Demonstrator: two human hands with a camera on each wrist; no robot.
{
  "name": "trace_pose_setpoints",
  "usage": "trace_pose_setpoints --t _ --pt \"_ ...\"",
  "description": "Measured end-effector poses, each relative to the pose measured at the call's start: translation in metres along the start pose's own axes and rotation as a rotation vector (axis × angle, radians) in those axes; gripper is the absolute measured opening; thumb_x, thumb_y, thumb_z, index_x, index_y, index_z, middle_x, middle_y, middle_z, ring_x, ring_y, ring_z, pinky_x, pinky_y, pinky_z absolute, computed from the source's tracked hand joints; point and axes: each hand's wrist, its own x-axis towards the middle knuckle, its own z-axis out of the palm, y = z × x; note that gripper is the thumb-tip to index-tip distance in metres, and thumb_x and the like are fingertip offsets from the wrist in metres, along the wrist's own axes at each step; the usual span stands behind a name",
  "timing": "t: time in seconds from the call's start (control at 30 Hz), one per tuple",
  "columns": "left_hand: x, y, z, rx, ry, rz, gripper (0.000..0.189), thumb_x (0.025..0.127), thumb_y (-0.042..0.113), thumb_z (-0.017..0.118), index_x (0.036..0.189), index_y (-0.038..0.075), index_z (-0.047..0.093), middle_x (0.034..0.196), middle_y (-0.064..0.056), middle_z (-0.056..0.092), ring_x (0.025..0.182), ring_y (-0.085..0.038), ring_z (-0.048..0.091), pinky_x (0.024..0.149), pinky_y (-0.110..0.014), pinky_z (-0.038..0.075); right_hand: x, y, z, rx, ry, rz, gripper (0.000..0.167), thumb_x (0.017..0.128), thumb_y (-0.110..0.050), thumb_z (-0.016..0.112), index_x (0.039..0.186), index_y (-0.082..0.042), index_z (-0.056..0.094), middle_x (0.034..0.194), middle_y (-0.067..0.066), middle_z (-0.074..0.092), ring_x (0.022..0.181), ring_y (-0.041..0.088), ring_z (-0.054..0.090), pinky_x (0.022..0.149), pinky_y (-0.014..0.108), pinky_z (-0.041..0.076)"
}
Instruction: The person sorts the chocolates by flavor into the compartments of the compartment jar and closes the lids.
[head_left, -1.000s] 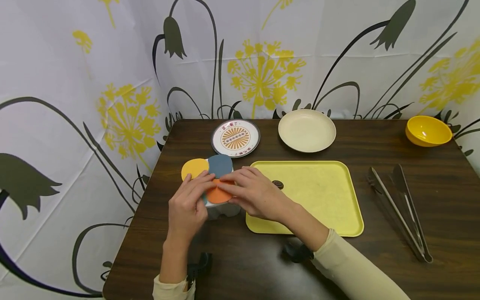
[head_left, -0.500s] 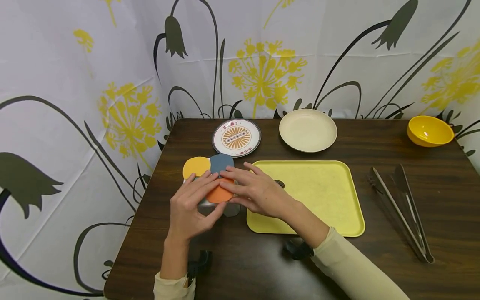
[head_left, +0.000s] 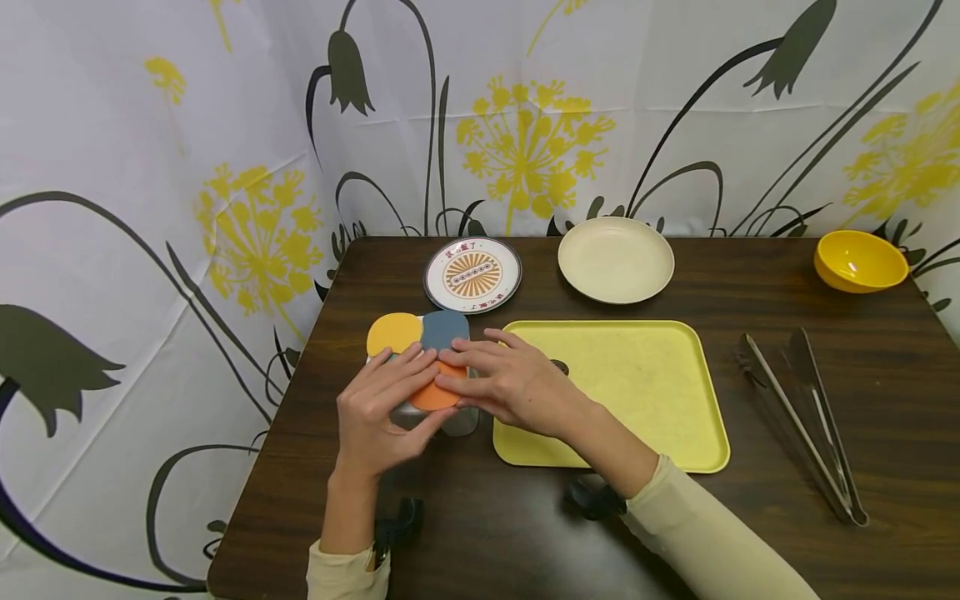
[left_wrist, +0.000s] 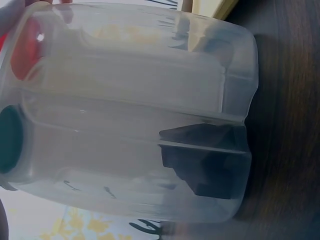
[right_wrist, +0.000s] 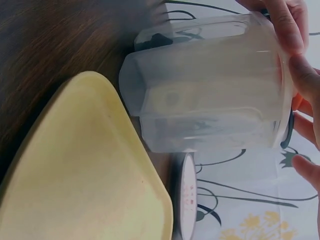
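A clear plastic storage container (right_wrist: pixel 215 85) with compartments stands on the table, left of the tray. Yellow (head_left: pixel 393 332) and blue lids (head_left: pixel 446 328) cover its back compartments, and an orange lid (head_left: pixel 437 390) is at the front right. Mostly hidden by fingers is a teal lid (left_wrist: pixel 10 139). Dark pieces (left_wrist: pixel 205 160) lie in one compartment; their kind is unclear. My left hand (head_left: pixel 382 412) lays its fingers across the lids, its thumb at the orange lid's front edge. With my right hand (head_left: pixel 513 383) I pinch the orange lid's right edge, fingers on top.
Right beside the container lies a yellow tray (head_left: pixel 637 400), with a small dark oval (head_left: pixel 559 367) near its left edge. Behind are a patterned plate (head_left: pixel 472 275) and a cream plate (head_left: pixel 615 260). Metal tongs (head_left: pixel 813 425) and a yellow bowl (head_left: pixel 860 262) are at the right.
My left thumb has moved out to the orange lid's front edge. The right fingers have shifted slightly on the lid, and the container has turned or tilted a little.
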Motion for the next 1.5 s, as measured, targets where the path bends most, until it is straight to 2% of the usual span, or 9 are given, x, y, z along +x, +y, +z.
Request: trace_pose_setpoints --t 0.2,0.6,0.9,1.07,1.17,1.3,1.5 --pt "-0.0004 -0.0004 0.0011 -0.002 0.019 0.008 0.052 0.079 0.048 0.077 0.109 0.006 0.076 0.112 -0.008 0.071 0.108 -0.032 0.066 0.099 -0.054 0.044 0.0006 -0.0006 -0.0002 -0.034 0.006 -0.008 0.041 0.093 -0.034 0.066 0.134 -0.027 0.063 0.137 -0.001 0.059 0.131 0.017 0.05 0.109 0.044 0.036" --pt "-0.0003 -0.0005 0.0028 -0.007 0.043 0.026 0.05 0.079 0.047 0.078 0.107 0.005 0.077 0.111 -0.009 0.071 0.105 -0.033 0.067 0.097 -0.054 0.045 0.0003 -0.0026 -0.0014 -0.071 -0.02 0.013 0.043 0.094 -0.036 0.065 0.135 -0.028 0.061 0.14 -0.002 0.056 0.131 0.016 0.049 0.111 0.044 0.033" --pt "-0.0002 -0.0012 0.0038 -0.011 0.043 0.028 0.05 0.079 0.046 0.078 0.107 0.005 0.076 0.111 -0.009 0.071 0.106 -0.033 0.066 0.097 -0.054 0.045 0.0005 -0.0022 -0.002 -0.088 -0.007 0.003 0.043 0.093 -0.034 0.067 0.135 -0.027 0.062 0.138 -0.001 0.057 0.129 0.017 0.051 0.112 0.045 0.031" --pt "-0.0005 -0.0016 0.0043 -0.013 0.045 0.034 0.049 0.08 0.045 0.077 0.107 0.004 0.076 0.111 -0.01 0.071 0.106 -0.034 0.066 0.097 -0.054 0.045 0.0004 -0.0022 -0.0021 -0.086 -0.017 0.007 0.042 0.094 -0.035 0.066 0.135 -0.028 0.062 0.139 -0.001 0.057 0.13 0.016 0.051 0.111 0.045 0.033" --pt "-0.0003 -0.0015 0.0047 -0.012 0.052 0.039 0.049 0.08 0.045 0.078 0.106 0.004 0.077 0.11 -0.01 0.071 0.105 -0.034 0.067 0.097 -0.054 0.046 0.0003 -0.0021 -0.0021 -0.081 -0.016 0.0 0.042 0.094 -0.034 0.065 0.135 -0.027 0.061 0.139 -0.001 0.057 0.13 0.016 0.05 0.107 0.042 0.039" --pt "0.0009 -0.0012 0.0047 -0.024 0.059 0.034 0.047 0.081 0.044 0.077 0.106 0.004 0.077 0.109 -0.01 0.072 0.104 -0.034 0.067 0.096 -0.054 0.046 0.0003 -0.0021 -0.0023 -0.08 0.016 -0.008 0.044 0.093 -0.033 0.067 0.136 -0.026 0.061 0.137 -0.001 0.058 0.128 0.015 0.052 0.095 0.033 0.049" --pt "0.0021 -0.0012 0.0035 -0.06 0.05 0.006 0.047 0.08 0.045 0.078 0.106 0.005 0.077 0.108 -0.009 0.072 0.104 -0.033 0.067 0.097 -0.054 0.045 0.0001 -0.0034 -0.0031 -0.042 0.029 0.019 0.043 0.094 -0.034 0.067 0.136 -0.026 0.061 0.135 -0.003 0.06 0.126 0.012 0.053 0.084 0.029 0.054"
